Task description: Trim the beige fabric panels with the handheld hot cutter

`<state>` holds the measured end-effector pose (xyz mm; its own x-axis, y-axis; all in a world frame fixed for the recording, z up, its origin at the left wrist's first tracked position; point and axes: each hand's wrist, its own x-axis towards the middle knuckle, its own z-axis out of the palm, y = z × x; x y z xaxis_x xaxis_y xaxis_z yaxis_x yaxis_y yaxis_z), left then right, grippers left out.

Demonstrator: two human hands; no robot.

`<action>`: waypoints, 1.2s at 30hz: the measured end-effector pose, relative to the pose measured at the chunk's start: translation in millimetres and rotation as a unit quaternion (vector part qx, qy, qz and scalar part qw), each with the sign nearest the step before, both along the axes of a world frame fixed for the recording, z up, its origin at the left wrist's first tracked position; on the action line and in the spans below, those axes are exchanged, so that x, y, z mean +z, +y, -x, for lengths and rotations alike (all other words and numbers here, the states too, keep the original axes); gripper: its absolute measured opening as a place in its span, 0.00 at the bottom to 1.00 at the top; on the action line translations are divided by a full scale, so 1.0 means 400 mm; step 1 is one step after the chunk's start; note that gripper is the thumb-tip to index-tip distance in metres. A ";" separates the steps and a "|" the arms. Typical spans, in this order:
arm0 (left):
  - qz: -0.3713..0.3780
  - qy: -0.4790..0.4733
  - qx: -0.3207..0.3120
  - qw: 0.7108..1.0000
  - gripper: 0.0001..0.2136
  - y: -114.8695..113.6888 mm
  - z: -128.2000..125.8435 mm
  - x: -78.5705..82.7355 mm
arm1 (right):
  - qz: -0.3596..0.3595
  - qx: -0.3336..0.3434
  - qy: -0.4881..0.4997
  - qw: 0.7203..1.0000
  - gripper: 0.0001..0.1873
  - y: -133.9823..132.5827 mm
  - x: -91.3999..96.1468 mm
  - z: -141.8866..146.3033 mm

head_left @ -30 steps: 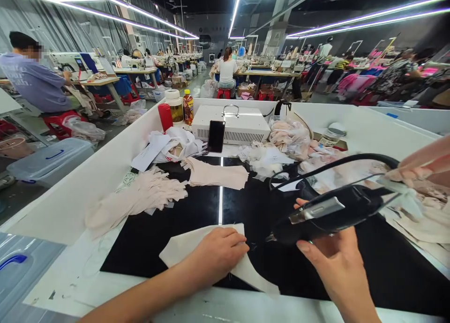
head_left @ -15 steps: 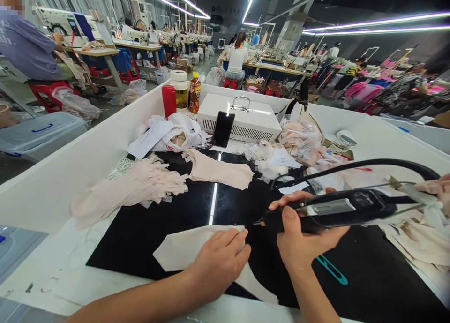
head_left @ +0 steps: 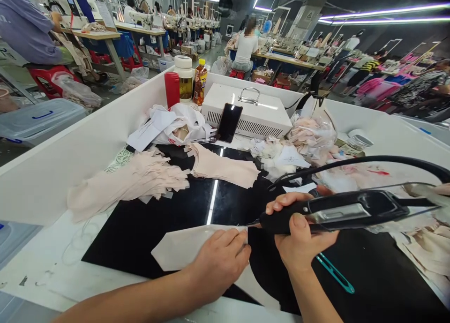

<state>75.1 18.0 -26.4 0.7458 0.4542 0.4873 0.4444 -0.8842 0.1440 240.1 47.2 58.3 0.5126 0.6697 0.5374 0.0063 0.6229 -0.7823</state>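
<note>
My left hand [head_left: 221, 262] presses a pale cream fabric piece [head_left: 179, 248] against the black board [head_left: 140, 229], fingers together at its right end. Part of the cloth runs out below the hand towards the front edge. My right hand [head_left: 298, 243] is closed around a black handheld tool [head_left: 337, 210] with a thin metal tip and a metal lever on its side. The tip points left and meets the fabric's edge by my left fingertips; whether it pierces the cloth I cannot tell. A teal thread snipper-like tool [head_left: 335, 272] lies right of my right wrist.
Stacked pink fabric pieces [head_left: 130, 184] and a second stack [head_left: 223, 166] lie beyond my hands. Behind stand a phone [head_left: 229, 122], a white vented box [head_left: 246, 109], a jar [head_left: 183, 77] and a bottle [head_left: 200, 83]. Scraps [head_left: 312, 135] crowd the right. A black cable [head_left: 369, 160] arches over the tool.
The black tool has come slightly left, so its tip now reaches the fabric edge by my left fingers. My left hand stays on the cloth. The view has shifted a little.
</note>
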 end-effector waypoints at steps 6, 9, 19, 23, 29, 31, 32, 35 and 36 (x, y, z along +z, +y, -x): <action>0.002 -0.005 0.003 1.000 0.07 0.008 -0.002 -0.013 | -0.003 0.007 0.000 1.000 0.29 -0.005 -0.004 -0.003; 0.001 -0.008 0.004 1.000 0.07 0.010 -0.003 -0.009 | 0.001 0.004 0.000 1.000 0.29 -0.008 -0.006 -0.002; -0.003 0.000 0.007 1.000 0.07 0.003 -0.001 0.002 | -0.009 0.008 -0.017 1.000 0.27 -0.002 -0.019 -0.008; -0.008 -0.012 0.012 1.000 0.05 0.000 0.000 -0.001 | -0.006 0.010 -0.023 1.000 0.26 -0.003 -0.021 -0.011; -0.011 -0.018 0.018 1.000 0.04 0.001 -0.001 0.000 | -0.008 0.008 -0.019 1.000 0.25 -0.002 -0.020 -0.010; -0.015 -0.021 0.019 1.000 0.04 0.002 -0.002 0.004 | -0.009 0.007 -0.015 1.000 0.25 -0.001 -0.019 -0.008; -0.016 -0.021 0.019 0.999 0.03 0.003 -0.003 0.005 | -0.010 0.006 -0.013 1.000 0.26 -0.001 -0.019 -0.007; -0.013 -0.017 0.018 1.000 0.03 0.004 -0.004 0.006 | -0.014 0.005 -0.009 1.000 0.26 0.000 -0.016 -0.006; -0.013 -0.016 0.018 1.000 0.03 0.004 -0.005 0.004 | -0.014 0.005 -0.007 1.000 0.26 0.001 -0.014 -0.005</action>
<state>77.0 19.7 -24.8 0.7136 0.4673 0.5219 0.4715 -0.8714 0.1354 242.3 47.5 52.6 0.4979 0.6599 0.5627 0.0106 0.6442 -0.7648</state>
